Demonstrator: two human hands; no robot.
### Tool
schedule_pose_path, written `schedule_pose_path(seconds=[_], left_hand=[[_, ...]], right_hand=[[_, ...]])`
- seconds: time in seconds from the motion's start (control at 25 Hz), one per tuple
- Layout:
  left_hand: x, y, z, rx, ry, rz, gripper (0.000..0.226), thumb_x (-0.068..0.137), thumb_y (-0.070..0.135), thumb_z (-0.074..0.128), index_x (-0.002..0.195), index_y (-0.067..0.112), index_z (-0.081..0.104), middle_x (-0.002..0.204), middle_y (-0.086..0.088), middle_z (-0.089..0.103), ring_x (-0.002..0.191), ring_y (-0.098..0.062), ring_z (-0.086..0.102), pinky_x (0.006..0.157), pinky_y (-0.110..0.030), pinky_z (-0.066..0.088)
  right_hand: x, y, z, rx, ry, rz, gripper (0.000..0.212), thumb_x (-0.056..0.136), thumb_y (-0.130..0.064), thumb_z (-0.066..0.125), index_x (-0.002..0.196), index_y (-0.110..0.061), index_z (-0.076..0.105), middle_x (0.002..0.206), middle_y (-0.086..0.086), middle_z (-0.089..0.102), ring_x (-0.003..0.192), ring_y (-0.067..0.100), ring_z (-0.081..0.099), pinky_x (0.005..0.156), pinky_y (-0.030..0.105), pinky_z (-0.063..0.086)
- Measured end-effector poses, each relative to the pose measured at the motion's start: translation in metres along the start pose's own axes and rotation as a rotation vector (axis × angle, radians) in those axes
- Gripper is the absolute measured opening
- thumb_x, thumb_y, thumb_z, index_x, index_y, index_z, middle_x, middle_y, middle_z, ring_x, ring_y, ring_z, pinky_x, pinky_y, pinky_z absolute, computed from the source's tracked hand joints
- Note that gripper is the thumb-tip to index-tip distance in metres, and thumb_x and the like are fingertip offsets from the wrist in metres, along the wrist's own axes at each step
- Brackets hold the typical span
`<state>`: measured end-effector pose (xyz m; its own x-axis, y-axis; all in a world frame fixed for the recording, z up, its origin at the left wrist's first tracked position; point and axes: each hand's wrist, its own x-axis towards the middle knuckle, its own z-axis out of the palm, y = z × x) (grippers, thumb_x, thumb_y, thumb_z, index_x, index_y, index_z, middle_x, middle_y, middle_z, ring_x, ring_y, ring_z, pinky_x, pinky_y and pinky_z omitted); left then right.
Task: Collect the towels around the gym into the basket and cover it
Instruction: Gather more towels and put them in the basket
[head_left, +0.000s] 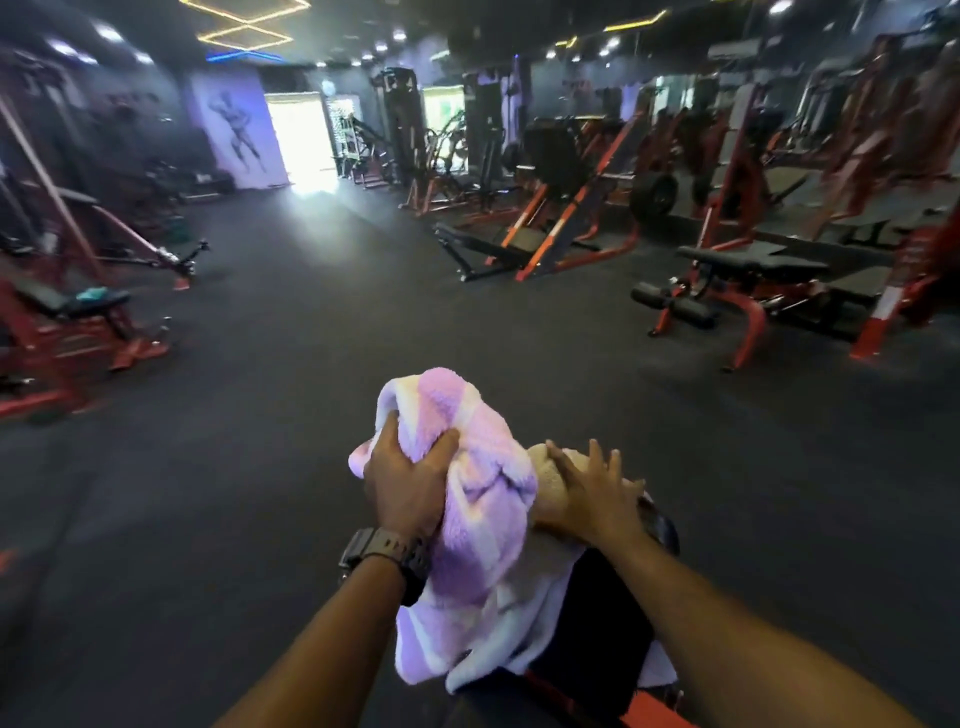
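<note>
Dark rubber floor (291, 467) runs the length of this gym, and nearest the camera a padded black bench (597, 618) carries the work. The left hand (402, 480), with a watch (387, 553) at the wrist, has its fingers (441, 447) curled into a bunched lilac-and-white towel (483, 525), which drapes down over the near edge of the bench. Just beside it, the right hand (587, 493) lies with fingers spread and nearly straight, pressing on a beige towel (545, 470) that touches the lilac one; it grips nothing that I can see.

Both towels look soft, light and limp, so they should crush into a bundle easily; a handful taken at the bunched middle would keep loose ends from trailing. No basket shows anywhere in view.

Farther off on the left, a small teal cloth (92, 294), possibly another towel, lies on a red-framed bench (67, 306). Beyond stand blurred weight machines (566, 197) and a bright doorway (298, 137).
</note>
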<state>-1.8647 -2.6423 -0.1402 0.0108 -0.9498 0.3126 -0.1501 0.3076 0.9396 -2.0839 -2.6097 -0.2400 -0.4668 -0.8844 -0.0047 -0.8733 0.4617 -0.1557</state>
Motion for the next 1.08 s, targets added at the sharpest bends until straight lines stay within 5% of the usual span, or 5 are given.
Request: schedule_pose_path(seconds=[0.32, 0.52, 0.68, 0.92, 1.08], left_hand=[[0.021, 0.043, 0.016, -0.046, 0.115, 0.006, 0.042, 0.072, 0.033, 0.066, 0.11, 0.014, 0.064, 0.09, 0.006, 0.068, 0.082, -0.005, 0.061, 0.071, -0.023, 0.045], [0.032, 0.089, -0.035, -0.042, 0.227, 0.073, 0.044, 0.071, 0.033, 0.068, 0.112, 0.015, 0.066, 0.091, 0.009, 0.07, 0.081, 0.001, 0.063, 0.078, -0.024, 0.049], [0.026, 0.133, -0.124, 0.013, 0.374, 0.173, 0.032, 0.07, 0.03, 0.072, 0.101, 0.02, 0.068, 0.084, 0.015, 0.069, 0.078, -0.004, 0.063, 0.083, -0.029, 0.052], [-0.048, 0.19, -0.303, 0.155, 0.62, 0.277, 0.031, 0.065, 0.028, 0.073, 0.095, 0.021, 0.07, 0.081, 0.012, 0.07, 0.07, 0.003, 0.063, 0.071, -0.018, 0.051], [-0.152, 0.218, -0.444, 0.297, 0.863, 0.259, 0.026, 0.059, 0.041, 0.072, 0.083, 0.03, 0.069, 0.081, 0.009, 0.071, 0.076, -0.013, 0.063, 0.081, -0.037, 0.056]], right_hand=[[0.017, 0.022, -0.032, 0.152, 0.16, -0.241, 0.046, 0.08, -0.034, 0.061, 0.125, -0.036, 0.054, 0.124, -0.001, 0.068, 0.112, 0.032, 0.065, 0.081, 0.036, 0.05], [0.025, -0.034, -0.133, 0.488, 0.341, -0.398, 0.033, 0.074, -0.039, 0.058, 0.103, -0.027, 0.065, 0.102, 0.005, 0.076, 0.098, 0.036, 0.069, 0.071, 0.036, 0.05], [-0.01, -0.132, -0.212, 0.723, 0.42, -0.632, 0.044, 0.064, -0.057, 0.056, 0.087, -0.022, 0.071, 0.086, 0.003, 0.077, 0.088, 0.029, 0.072, 0.067, 0.034, 0.051], [-0.116, -0.276, -0.268, 0.841, 0.397, -0.933, 0.036, 0.067, -0.048, 0.073, 0.089, -0.019, 0.077, 0.087, 0.005, 0.078, 0.083, 0.024, 0.072, 0.064, 0.025, 0.043], [-0.234, -0.38, -0.269, 0.935, 0.322, -1.128, 0.035, 0.065, -0.048, 0.071, 0.085, -0.02, 0.075, 0.082, 0.003, 0.077, 0.076, 0.019, 0.069, 0.065, 0.024, 0.039]])
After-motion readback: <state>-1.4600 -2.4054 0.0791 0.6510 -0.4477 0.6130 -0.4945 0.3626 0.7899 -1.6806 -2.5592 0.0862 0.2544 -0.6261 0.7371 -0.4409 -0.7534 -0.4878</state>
